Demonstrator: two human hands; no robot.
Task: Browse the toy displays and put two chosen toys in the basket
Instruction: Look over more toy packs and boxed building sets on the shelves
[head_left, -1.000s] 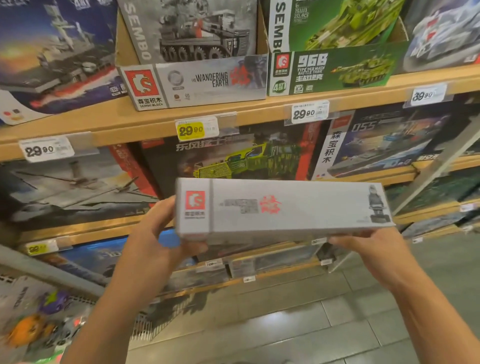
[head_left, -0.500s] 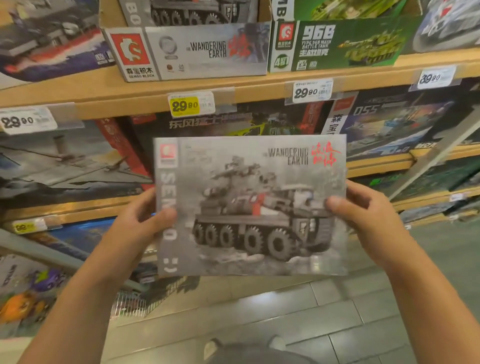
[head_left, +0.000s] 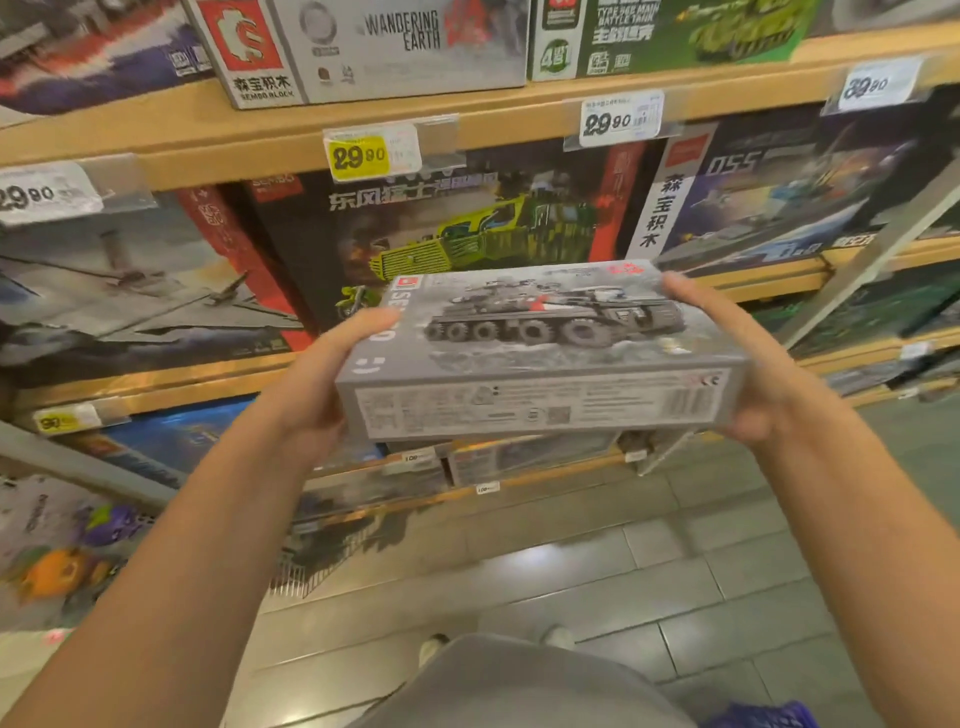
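Grey cardboard toy box (head_left: 540, 353), printed with an eight-wheeled armoured vehicle, is sitting at frame centre, held between both hands in front of the wooden shelves (head_left: 467, 124); left hand (head_left: 311, 395) is gripping the 9 o'clock end, thumb lying over the top face, other fingers hidden beneath; right hand (head_left: 748, 374) is clasping the 3 o'clock end, thumb running along the upper edge, remaining fingers out of view; box is looking rigid, flat, light enough for a relaxed two-handed hold, with a glossy print that may be slippery; judgement: the short ends are the secure places to hold, corners likely to dent if dropped; versus half a second ago, the picture face is now tipping away toward 12 o'clock and the barcoded bottom edge is turning toward the camera; a blue-purple mesh object (head_left: 763, 716), possibly the basket, is showing at 5 o'clock; box not yet in it.
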